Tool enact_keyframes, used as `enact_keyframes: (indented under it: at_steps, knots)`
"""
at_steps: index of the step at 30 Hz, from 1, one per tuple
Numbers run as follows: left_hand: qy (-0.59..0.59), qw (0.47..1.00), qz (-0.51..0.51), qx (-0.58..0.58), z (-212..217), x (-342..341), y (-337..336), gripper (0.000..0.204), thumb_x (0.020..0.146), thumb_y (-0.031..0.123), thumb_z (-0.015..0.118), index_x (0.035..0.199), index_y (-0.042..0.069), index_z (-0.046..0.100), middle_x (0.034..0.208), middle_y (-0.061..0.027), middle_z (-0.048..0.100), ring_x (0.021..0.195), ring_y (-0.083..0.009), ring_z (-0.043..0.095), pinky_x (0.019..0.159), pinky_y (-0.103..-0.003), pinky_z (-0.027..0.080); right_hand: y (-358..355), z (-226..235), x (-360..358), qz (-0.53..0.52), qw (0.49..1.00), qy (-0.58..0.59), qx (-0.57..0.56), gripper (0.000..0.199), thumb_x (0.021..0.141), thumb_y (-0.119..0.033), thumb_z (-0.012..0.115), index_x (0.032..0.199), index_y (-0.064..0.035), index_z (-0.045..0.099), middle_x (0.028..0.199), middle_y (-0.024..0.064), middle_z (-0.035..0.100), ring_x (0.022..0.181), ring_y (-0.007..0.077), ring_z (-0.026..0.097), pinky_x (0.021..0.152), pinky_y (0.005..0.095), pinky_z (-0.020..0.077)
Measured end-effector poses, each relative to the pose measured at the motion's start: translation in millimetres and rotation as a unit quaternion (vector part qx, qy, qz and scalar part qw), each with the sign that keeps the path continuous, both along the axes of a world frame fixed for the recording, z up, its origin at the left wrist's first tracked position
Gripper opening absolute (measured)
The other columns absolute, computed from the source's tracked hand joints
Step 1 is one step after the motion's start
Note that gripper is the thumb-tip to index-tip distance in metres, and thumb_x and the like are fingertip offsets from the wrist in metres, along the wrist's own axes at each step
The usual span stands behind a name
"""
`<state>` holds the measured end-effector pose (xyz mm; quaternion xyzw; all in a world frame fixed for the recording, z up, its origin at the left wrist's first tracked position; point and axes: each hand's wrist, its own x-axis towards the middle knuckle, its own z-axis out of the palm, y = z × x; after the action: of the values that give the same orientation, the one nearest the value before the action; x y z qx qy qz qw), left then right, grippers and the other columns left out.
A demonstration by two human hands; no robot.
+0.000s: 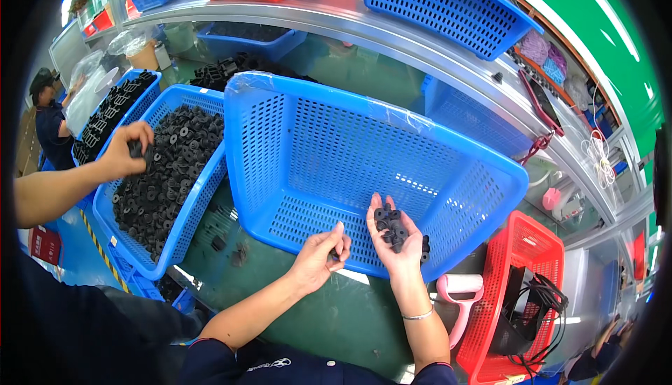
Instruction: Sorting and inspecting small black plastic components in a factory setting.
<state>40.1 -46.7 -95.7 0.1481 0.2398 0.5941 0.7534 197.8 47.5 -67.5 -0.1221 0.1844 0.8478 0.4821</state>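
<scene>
My right hand (402, 248) is turned palm up and cupped, with several small black plastic parts (393, 228) lying in the palm and against the fingers. To its left, my left hand (316, 257) is closed, thumb against curled fingers, on a small black plastic part (334, 253) that is mostly hidden. Both hands are at the near edge of a big blue perforated basket (336, 136), tilted toward me, with nothing in it that I can make out. A few more black parts (425, 248) show just beside my right wrist.
At left, a co-worker's hand (127, 152) holds black parts over a blue basket (163, 273) full of them. A pink-handled lint roller (462, 301) and a red basket (483, 329) with black cables stand at right. Beyond runs a metal shelf (336, 17) bearing baskets.
</scene>
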Motion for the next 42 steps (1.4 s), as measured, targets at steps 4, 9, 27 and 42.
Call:
enact_keyframes:
  at_steps: [4, 9, 27, 42]
  knots:
    - [0.468, 0.859, 0.164, 0.13, 37, 20, 2, 0.013, 0.087, 0.013, 0.064, 0.089, 0.0, 0.067, 0.075, -0.0016, 0.058, 0.065, -0.0098, 0.052, 0.061, -0.023, 0.043, -4, 1, 2, -0.003, 1.0, -0.021, -0.009, 0.036, 0.096, -0.017, 0.031, 0.123, 0.0028, 0.044, 0.134, 0.0257, 0.042, 0.125, 0.0353, 0.043, 0.104, 0.0507, 0.035]
    - [0.617, 0.73, 0.104, 0.274, 46, 34, 8, 0.03, 0.079, 0.015, 0.072, 0.108, 0.008, 0.067, 0.077, -0.0074, 0.06, 0.063, -0.0158, 0.053, 0.062, -0.027, 0.045, -8, -5, -2, 0.012, 0.993, -0.112, 0.046, 0.037, 0.096, -0.021, 0.032, 0.121, 0.0033, 0.045, 0.131, 0.0266, 0.045, 0.122, 0.0359, 0.045, 0.103, 0.0496, 0.0388]
    - [0.053, 0.989, 0.114, -0.08, 53, 2, 29, 0.021, 0.094, 0.021, 0.052, 0.098, 0.001, 0.058, 0.1, -0.0091, 0.063, 0.079, -0.0122, 0.062, 0.057, -0.022, 0.053, -9, -2, 0, 0.028, 0.998, -0.003, 0.06, 0.047, 0.099, -0.026, 0.026, 0.139, -0.0007, 0.031, 0.143, 0.0239, 0.031, 0.134, 0.0358, 0.031, 0.109, 0.0494, 0.0284]
    - [0.666, 0.688, 0.118, 0.263, 36, 14, 54, 0.034, 0.081, 0.015, 0.068, 0.11, -0.002, 0.061, 0.087, -0.0157, 0.062, 0.079, -0.0283, 0.059, 0.073, -0.037, 0.048, -14, 3, -5, 0.078, 0.99, -0.021, 0.114, 0.051, 0.099, -0.03, 0.023, 0.133, 0.0057, 0.035, 0.14, 0.0242, 0.036, 0.128, 0.0339, 0.038, 0.104, 0.0415, 0.0369]
